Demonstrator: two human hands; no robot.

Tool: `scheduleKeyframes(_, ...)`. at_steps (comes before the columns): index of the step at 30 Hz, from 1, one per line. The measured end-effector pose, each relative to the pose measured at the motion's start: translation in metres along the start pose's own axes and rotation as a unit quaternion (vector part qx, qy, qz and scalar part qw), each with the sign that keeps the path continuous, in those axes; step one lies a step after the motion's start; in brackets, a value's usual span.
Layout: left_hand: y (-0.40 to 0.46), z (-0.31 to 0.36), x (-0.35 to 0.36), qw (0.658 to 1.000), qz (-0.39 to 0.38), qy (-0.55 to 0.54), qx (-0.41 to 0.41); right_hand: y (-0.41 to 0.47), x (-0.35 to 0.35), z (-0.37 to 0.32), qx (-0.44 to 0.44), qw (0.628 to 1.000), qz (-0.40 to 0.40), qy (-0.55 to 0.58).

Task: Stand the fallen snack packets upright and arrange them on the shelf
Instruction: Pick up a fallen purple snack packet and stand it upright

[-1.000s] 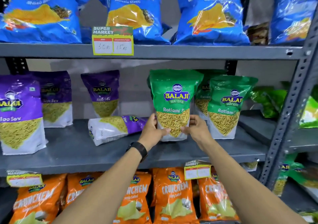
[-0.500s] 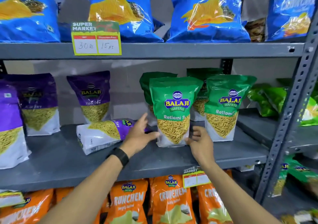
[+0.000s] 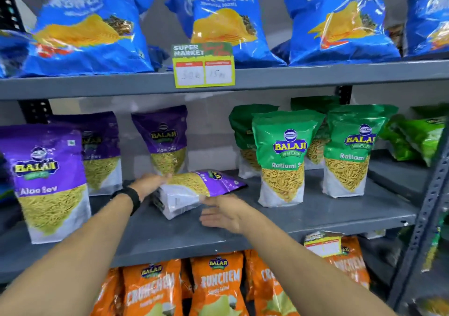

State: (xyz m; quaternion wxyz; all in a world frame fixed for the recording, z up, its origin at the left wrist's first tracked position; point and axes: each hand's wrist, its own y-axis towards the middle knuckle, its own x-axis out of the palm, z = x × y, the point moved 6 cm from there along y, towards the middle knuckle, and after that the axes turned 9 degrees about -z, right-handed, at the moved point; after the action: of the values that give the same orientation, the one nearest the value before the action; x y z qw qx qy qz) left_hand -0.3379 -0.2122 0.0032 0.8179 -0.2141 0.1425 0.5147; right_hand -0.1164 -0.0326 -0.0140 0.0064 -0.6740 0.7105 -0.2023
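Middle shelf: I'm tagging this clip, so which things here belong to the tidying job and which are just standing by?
Part of the job:
- fallen purple packet, lying on its side
- left hand, touching its end
- right hand, open beside it
- middle shelf

Standing by:
- upright green packets
- upright purple packets
- blue packets above
- orange packets below
- price tag

Middle shelf (image 3: 243,233) of a grey rack. A purple Aloo Sev packet (image 3: 194,191) is lying on its side between upright purple packets (image 3: 48,182) and upright green Ratlami packets (image 3: 283,160). The left hand (image 3: 151,184) is resting on the fallen packet's left end; the right hand (image 3: 226,212), open, is hovering just beside its lower edge. Blue packets (image 3: 90,29) are standing above, orange packets (image 3: 216,284) below.
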Motion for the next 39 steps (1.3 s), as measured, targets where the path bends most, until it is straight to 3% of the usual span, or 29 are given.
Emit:
scheduleKeyframes(3, -0.035, 0.004, 0.012, 0.995, -0.040, -0.081, -0.033, 0.020, 0.022, 0.000, 0.023, 0.999, 0.027, 0.034)
scheduleKeyframes(9, -0.080, 0.004, 0.042, 0.976, -0.155, -0.142, -0.054, 0.008, 0.031, -0.009, -0.010, 0.994, 0.097, 0.038)
scheduleKeyframes(13, -0.078, -0.009, 0.057, 0.969, -0.179, -0.160, -0.057, -0.011, 0.026, -0.007, 0.004, 0.995, 0.099, 0.009)
scheduleKeyframes(17, -0.134, 0.007, 0.072, 0.968, -0.170, -0.181, -0.018, -0.041, 0.013, -0.006, -0.018, 0.994, 0.105, -0.025)
scheduleKeyframes(22, -0.194, 0.010, 0.082, 0.976, -0.098, -0.177, 0.078, -0.083, 0.000, 0.004, -0.112, 0.990, 0.087, -0.026)
scheduleKeyframes(31, -0.274, -0.012, 0.103, 0.937, -0.046, -0.294, 0.182, -0.159, -0.003, 0.031, -0.274, 0.954, 0.074, -0.099)
scheduleKeyframes(39, -0.317, -0.024, 0.108, 0.928, -0.025, -0.276, 0.248, -0.193, -0.003, 0.052, -0.331, 0.935, 0.056, -0.119)
